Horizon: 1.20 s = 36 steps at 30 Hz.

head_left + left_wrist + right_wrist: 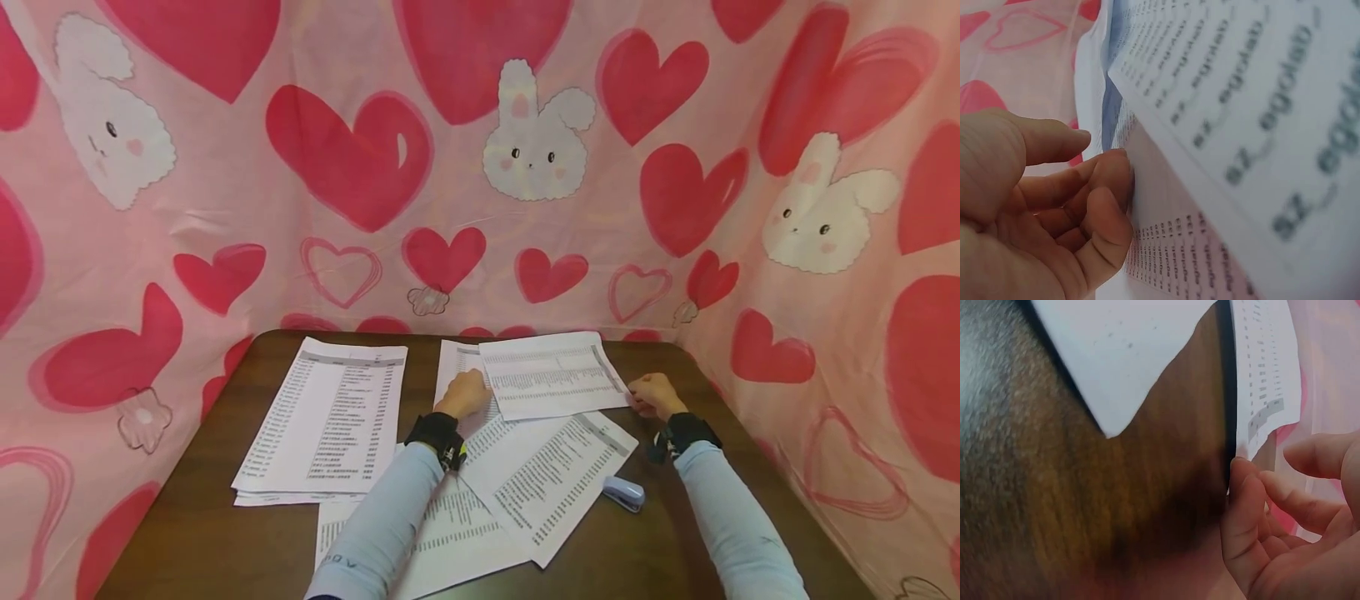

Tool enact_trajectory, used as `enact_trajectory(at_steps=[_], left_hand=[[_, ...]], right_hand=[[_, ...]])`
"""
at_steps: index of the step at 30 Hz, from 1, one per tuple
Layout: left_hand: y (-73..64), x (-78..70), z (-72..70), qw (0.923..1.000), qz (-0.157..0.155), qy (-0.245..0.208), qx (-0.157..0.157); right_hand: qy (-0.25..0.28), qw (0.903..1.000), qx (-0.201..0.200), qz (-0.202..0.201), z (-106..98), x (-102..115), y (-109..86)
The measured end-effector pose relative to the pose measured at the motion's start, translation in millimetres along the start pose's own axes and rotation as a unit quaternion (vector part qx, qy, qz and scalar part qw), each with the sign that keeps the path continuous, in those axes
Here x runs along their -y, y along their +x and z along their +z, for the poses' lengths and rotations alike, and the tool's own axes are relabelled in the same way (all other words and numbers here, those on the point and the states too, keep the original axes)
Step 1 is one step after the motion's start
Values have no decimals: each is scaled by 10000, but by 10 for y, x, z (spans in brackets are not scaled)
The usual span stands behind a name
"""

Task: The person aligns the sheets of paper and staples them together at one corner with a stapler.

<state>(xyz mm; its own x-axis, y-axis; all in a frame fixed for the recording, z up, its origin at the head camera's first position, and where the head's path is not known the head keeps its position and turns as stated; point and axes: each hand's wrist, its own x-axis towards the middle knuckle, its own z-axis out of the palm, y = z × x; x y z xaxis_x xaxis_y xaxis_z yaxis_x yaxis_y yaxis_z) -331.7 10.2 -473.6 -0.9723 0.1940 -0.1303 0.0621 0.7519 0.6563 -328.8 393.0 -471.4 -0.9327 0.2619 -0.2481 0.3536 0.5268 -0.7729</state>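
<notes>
My left hand (463, 393) rests on the printed sheets at the left edge of the top sheet (555, 375). In the left wrist view its fingers (1110, 228) are loosely bent against the paper, with the thumb apart. Across from it, my right hand (654, 393) is at the lower right corner of that same sheet. The right wrist view has its fingertips (1241, 472) right at the paper's edge, thumb spread away from them. Under and in front of the top sheet, another sheet (562, 479) lies slanted over a lower one (457, 533).
A neat stack of printed sheets (322, 417) lies on the left of the brown wooden table (202, 533). A small light purple stapler (624, 493) sits near the slanted sheet's right edge. Pink cloth (465, 208) with hearts and rabbits surrounds the table.
</notes>
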Motion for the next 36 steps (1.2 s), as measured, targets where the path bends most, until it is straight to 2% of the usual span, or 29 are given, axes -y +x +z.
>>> enact_trajectory(at_steps=[7, 13, 21, 25, 28, 31, 34, 36], left_hand=[[28, -46, 20, 9991, -296, -284, 114], [38, -57, 43, 9974, -417, -559, 163], [108, 40, 66, 9933, -314, -1111, 34], [137, 68, 56, 9903, -307, -1354, 107], [120, 55, 29, 9849, -387, -1671, 253], [84, 37, -22, 9722, -492, -2222, 560], [52, 36, -72, 9554, -572, -2751, 910], [38, 45, -108, 9496, -518, -2895, 1085]], right_hand=[[38, 9999, -3, 129, 9, -25, 24], [60, 9998, -6, 193, 56, -12, 31], [107, 9998, -144, 125, 76, 2, 23], [206, 9997, -122, -56, 96, 50, 1], [286, 9993, -159, -166, 108, 85, -13], [562, 9980, -220, -207, 119, 107, -10], [959, 9949, -188, -234, 122, 110, 2], [1334, 9908, -184, -167, 119, 114, 15]])
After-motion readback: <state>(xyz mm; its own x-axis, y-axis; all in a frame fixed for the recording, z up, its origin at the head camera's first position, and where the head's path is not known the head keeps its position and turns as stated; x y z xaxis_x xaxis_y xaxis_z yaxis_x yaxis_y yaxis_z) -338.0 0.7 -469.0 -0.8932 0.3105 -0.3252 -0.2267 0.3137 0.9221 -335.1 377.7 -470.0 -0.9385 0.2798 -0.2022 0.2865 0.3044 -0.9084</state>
